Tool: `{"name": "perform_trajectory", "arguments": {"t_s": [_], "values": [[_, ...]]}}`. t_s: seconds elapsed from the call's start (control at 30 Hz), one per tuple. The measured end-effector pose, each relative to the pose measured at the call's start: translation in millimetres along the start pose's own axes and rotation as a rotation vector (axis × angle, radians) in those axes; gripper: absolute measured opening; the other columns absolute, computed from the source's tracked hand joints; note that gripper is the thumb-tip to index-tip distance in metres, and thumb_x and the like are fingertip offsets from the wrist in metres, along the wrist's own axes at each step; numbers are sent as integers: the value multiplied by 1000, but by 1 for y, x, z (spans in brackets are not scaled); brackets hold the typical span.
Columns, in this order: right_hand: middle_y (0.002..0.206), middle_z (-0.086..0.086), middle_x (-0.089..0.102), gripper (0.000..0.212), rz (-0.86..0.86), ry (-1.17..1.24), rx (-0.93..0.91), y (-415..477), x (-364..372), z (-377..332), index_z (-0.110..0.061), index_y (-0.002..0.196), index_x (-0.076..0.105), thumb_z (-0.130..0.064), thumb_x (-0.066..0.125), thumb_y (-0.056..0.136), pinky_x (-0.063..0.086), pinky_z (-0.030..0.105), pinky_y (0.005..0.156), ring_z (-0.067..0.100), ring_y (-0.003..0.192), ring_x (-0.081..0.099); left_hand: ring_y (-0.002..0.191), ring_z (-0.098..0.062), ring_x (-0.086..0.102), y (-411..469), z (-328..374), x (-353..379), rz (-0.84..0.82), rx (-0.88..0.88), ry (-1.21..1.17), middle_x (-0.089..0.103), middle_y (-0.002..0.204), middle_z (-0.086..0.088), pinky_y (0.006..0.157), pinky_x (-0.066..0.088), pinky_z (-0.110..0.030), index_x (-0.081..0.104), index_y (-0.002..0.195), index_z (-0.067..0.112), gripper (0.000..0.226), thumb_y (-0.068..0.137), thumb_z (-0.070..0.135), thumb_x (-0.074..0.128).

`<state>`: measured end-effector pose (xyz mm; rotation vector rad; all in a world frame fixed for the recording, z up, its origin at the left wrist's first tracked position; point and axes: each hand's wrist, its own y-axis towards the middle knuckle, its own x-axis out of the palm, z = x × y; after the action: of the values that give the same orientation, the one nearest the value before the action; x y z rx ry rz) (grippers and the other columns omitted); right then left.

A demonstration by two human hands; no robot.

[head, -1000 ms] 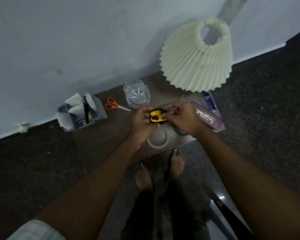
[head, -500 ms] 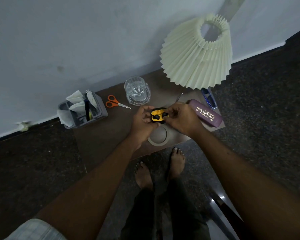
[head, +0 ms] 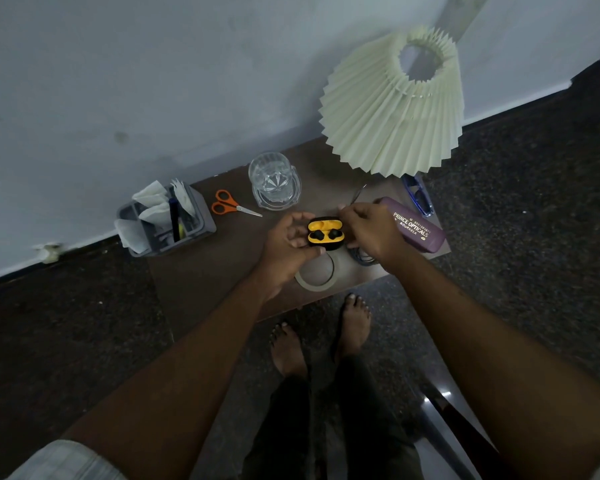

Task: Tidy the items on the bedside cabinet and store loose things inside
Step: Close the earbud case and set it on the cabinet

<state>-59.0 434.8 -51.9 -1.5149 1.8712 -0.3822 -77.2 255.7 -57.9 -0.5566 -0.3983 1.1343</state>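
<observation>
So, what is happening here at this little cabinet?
A person holds an open yellow earbud case above the bedside cabinet, left hand at its left side, right hand at its right. Two black earbuds sit inside. Scissors, a glass, a tape roll and a purple spectacle case are on the top.

Scissors left of glass.

Purple spectacle case: gold print "PRINCE OPTICALS", "ROURKELA" beneath; small number line above, too small to read.
</observation>
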Motion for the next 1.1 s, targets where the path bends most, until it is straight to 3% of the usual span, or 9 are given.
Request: {"name": "perform_trajectory", "arguments": {"t_s": [0.1, 0.2, 0.4, 0.53, 0.63, 0.77, 0.97, 1.1], "values": [[90, 25, 71, 36, -82, 94, 71, -4, 0, -6, -2, 96, 72, -34, 57, 98, 56, 28, 53, 20, 64, 68, 88, -10, 71, -2, 3, 0, -15, -3, -6, 71, 105, -12, 75, 55, -21, 55, 126, 6, 62, 71, -16, 76], [95, 24, 72, 34, -131, 180, 92, -6, -2, -6, 2, 100, 71, -30, 58, 98, 55, 22, 54, 18, 71, 70, 85, -9, 71, -2, 6, -1, -21, -2, 2, 70, 105, -14, 73, 55, -20, 55, 126, 4, 61, 72, -15, 76], [97, 20, 74, 30, -182, 200, 60, -2, -3, -3, 0, 105, 70, -27, 60, 98, 59, 26, 63, 20, 77, 74, 77, 0, 69, -2, 9, -1, -2, -9, 15, 70, 101, -12, 70, 53, -13, 57, 126, 3, 57, 74, -11, 77], [101, 18, 74, 26, -202, 210, 45, -2, -2, 0, -2, 111, 70, -22, 59, 98, 62, 30, 73, 26, 89, 73, 82, -8, 69, -1, 6, 0, 28, -21, -13, 72, 106, -18, 83, 56, -24, 59, 125, 4, 52, 77, -9, 75], [100, 15, 74, 24, -213, 218, 40, -2, -1, 2, -3, 110, 70, -20, 60, 98, 61, 27, 71, 19, 84, 73, 91, -21, 70, 0, 6, 1, 41, -52, -60, 71, 109, -23, 93, 55, -39, 58, 124, 1, 47, 80, -9, 73], [98, 12, 74, 20, -202, 229, 48, -2, 2, 3, -5, 108, 69, -19, 59, 98, 59, 23, 68, 15, 82, 71, 108, -33, 68, 3, 2, 3, 56, -84, -96, 71, 111, -24, 98, 53, -46, 59, 122, 2, 43, 82, -8, 71], [99, 13, 70, 20, -192, 251, 72, -1, 5, 1, -9, 104, 68, -12, 49, 102, 59, 22, 69, 18, 86, 69, 108, -30, 65, 7, 0, 7, 96, -128, -204, 69, 105, -17, 91, 56, -39, 58, 124, 0, 34, 91, -7, 60], [98, 11, 69, 22, -184, 268, 46, 0, 3, 0, 2, 117, 65, -3, 56, 97, 57, 17, 64, 12, 83, 68, 103, -28, 66, 10, -1, 10, 160, -154, -260, 68, 107, -18, 90, 56, -39, 60, 114, 5, 25, 91, -5, 61]]}}
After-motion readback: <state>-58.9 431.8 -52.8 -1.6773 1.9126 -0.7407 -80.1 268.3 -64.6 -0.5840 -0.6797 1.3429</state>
